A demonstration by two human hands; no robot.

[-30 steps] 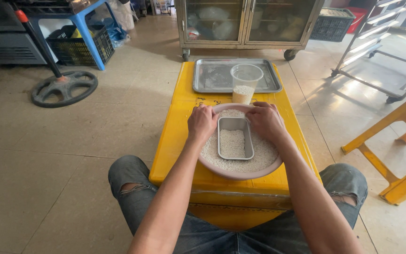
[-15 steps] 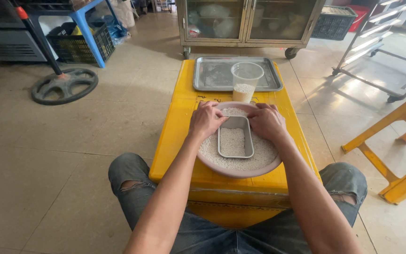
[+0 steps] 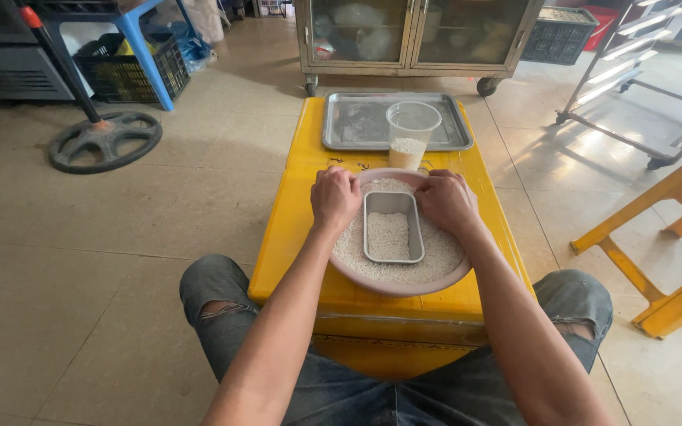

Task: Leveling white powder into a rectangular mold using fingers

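Both hands curled, resting in pink bowl (image 3: 357, 278) of white rice (image 3: 436, 254) on yellow bench (image 3: 294, 229); left hand (image 3: 335, 197) at 10 o'clock of rectangular metal tin (image 3: 393, 227), right hand (image 3: 445, 201) at 2 o'clock, each touching tin's far corners. Tin centre of bowl, rice inside. Plastic cup (image 3: 411, 134) on metal tray (image 3: 357, 126) at 12 o'clock

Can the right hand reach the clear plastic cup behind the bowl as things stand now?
Probably yes. The right hand rests at the far rim of the pink bowl, and the clear plastic cup stands just beyond it with nothing between them.
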